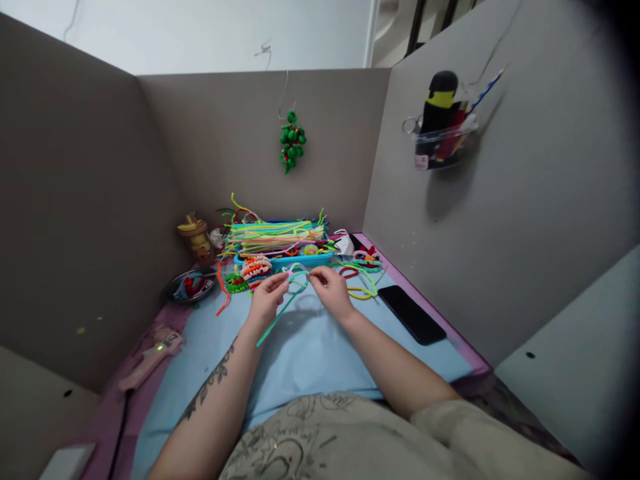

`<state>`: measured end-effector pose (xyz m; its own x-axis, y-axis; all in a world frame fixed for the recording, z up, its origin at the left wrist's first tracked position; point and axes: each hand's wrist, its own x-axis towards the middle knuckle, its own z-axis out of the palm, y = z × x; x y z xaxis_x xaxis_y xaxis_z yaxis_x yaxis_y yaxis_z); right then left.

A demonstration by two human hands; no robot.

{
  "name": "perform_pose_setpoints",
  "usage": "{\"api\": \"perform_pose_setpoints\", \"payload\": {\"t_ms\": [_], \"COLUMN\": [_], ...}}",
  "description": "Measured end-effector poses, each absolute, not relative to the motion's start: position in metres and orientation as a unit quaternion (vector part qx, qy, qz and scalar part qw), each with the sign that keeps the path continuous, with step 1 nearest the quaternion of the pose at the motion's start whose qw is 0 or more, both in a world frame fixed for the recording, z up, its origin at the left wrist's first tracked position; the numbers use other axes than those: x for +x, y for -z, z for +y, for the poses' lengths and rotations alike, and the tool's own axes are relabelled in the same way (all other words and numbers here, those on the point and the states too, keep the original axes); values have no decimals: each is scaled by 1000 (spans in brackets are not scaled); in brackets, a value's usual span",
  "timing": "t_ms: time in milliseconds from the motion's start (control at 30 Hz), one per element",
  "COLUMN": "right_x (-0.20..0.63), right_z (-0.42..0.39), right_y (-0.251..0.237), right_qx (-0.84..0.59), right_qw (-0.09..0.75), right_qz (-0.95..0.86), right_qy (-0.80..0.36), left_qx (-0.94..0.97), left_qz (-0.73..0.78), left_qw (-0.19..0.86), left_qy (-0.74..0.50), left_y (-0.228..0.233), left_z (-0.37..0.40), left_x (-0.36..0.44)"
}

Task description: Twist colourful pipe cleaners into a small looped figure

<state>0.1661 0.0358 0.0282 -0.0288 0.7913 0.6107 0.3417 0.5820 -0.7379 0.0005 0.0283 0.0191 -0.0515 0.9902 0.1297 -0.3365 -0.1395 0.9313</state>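
**A:** What do the hands have?

**B:** Both pinch one bent pipe cleaner (294, 283), green and pale, held just above the blue mat (310, 353). The left hand (267, 300) grips it at the left side with thumb and fingertips closed on it; the right hand (330, 288) clamps the other side the same way. A looped part sits between the two hands, and a green tail runs down and left past the left wrist.

**A:** And around them?

**B:** Just beyond the hands, a blue tray (303, 259) piled with long pipe cleaners in many colours (yellow, green, pink) stands against the back panel. Small twisted figures (255, 268) lie left of it, near a round dish (190, 287). A yellow jar (195, 237) stands in the back left corner.

**A:** On the right?

**B:** A black phone (411, 313) lies flat on the counter, well apart from the right hand, with loose yellow and green loops (363, 280) between them. A pink glue gun (153, 353) lies at the left edge, its green light on.

**A:** The walls?

**B:** A green beaded ornament (293, 141) hangs on the back panel; a clear cup (443, 143) of tools is fixed to the right panel.
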Motion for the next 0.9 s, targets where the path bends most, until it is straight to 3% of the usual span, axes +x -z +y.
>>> {"api": "perform_pose_setpoints", "payload": {"t_ms": [467,733,900], "right_x": [155,158,157], "right_z": [32,26,25], "right_y": [-24,-28,-25], "right_qx": [-400,-425,-386], "right_qw": [552,563,568], "right_qz": [-690,-698,-719], "right_qy": [-244,-120,-107], "left_qx": [426,484,518], "left_qz": [352,414,421], "left_qw": [557,426,393], "left_qy": [-620,-643,-633], "left_y": [-19,-19,-18], "left_z": [27,24,19], "left_x": [0,3,10]}}
